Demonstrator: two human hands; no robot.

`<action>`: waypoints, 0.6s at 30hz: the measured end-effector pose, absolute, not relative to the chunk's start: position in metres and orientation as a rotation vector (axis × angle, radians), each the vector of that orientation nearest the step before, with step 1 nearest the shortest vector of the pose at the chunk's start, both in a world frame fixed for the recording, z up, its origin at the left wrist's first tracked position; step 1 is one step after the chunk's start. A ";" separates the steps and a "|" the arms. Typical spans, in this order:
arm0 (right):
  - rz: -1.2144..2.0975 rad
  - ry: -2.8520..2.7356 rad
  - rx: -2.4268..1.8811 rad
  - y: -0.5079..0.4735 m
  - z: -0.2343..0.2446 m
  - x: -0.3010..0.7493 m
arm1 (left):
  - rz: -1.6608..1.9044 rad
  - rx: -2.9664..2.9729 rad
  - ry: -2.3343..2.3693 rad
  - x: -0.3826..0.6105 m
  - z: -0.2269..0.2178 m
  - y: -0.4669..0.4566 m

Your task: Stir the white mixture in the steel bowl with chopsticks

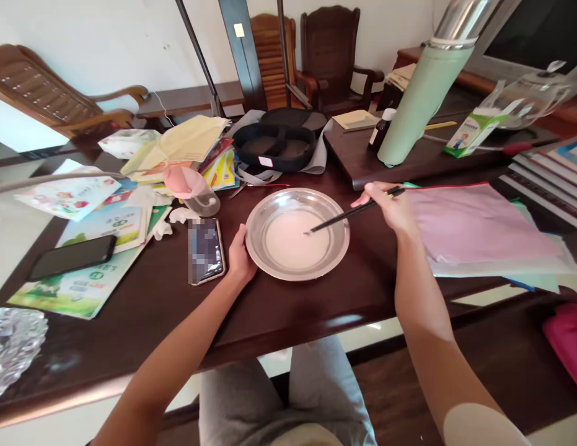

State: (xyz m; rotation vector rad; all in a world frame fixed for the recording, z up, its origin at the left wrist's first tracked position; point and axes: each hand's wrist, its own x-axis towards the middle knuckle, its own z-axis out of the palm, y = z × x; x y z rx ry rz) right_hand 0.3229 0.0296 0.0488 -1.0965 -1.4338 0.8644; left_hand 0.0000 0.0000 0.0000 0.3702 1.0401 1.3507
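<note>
A round, shallow metal bowl [295, 196] stands on the dark wooden table, holding a milky white liquid [292, 238]. My left hand [242, 257] grips the bowl's left rim, with the thumb up along the edge and the other fingers hidden beneath. In my right hand [385, 201] are black chopsticks [341, 217], slanting down to the left over the bowl's right rim. Their tips reach the liquid near the middle of the bowl. Just left of my left hand lies a phone [207, 251] with its screen lit and partly blurred out.
A tall green thermos [425, 99] rises behind my right hand, near a small dark bottle [381, 130]. To the right lies a pink folder [478, 220]. Behind the bowl sits an open black case [275, 145]. Booklets and a second phone [73, 257] cover the left side.
</note>
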 end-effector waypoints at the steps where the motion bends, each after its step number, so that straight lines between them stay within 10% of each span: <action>1: 0.891 -1.431 -1.086 0.029 0.048 0.326 | 1.351 0.379 1.038 -0.002 -0.001 -0.001; 18: 0.982 -1.545 -1.048 0.021 0.053 0.319 | 1.428 0.475 1.025 0.001 -0.010 -0.002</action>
